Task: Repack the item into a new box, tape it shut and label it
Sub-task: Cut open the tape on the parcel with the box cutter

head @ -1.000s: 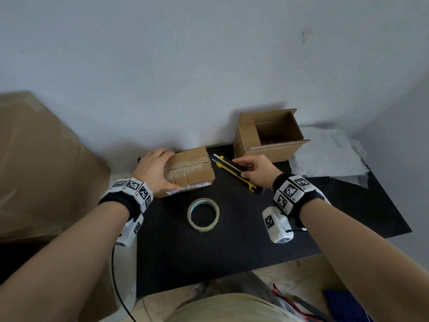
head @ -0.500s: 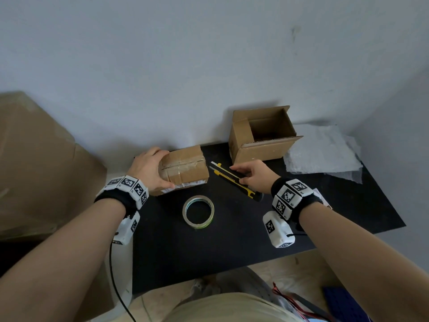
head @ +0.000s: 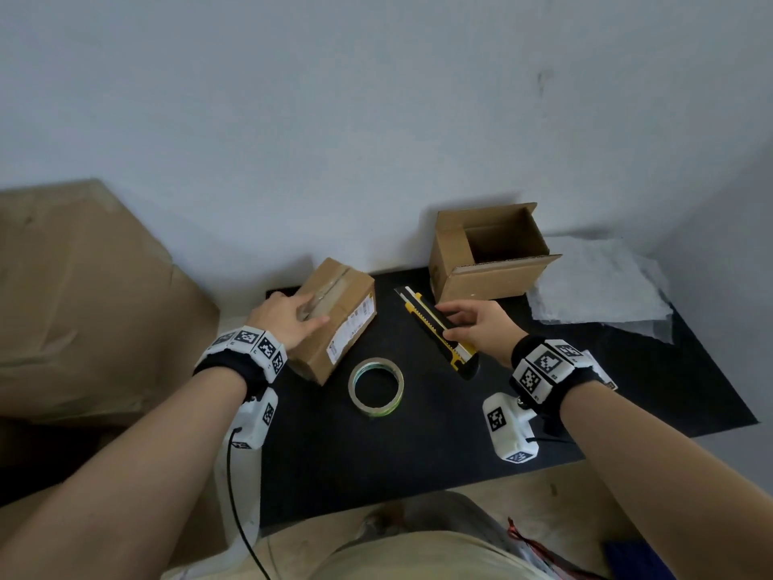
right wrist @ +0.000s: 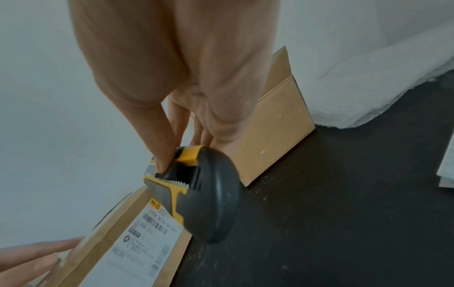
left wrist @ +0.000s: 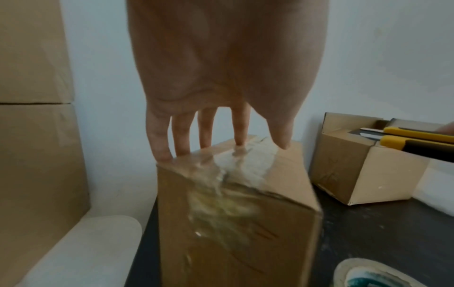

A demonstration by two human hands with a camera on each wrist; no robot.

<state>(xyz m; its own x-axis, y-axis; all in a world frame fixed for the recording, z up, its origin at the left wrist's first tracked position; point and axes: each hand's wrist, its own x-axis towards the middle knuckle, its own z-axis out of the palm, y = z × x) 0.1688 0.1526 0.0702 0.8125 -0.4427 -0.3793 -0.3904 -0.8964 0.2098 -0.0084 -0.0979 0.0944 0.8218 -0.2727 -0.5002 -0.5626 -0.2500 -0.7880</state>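
Resting under the left hand (head: 288, 318), sealed box (head: 339, 318) (right hand (head: 477, 328) grips cutter (head: 435, 324)).

The left hand (left wrist: 221, 77) rests with straight fingers (left wrist: 157, 139) on the top of the taped box (left wrist: 236, 213), over its clear tape. Far right stands an open box (left wrist: 363, 174); before it comes a yellow-black knife (left wrist: 417, 143). A tape roll (left wrist: 393, 275) lies near right on the black table (left wrist: 368, 233)
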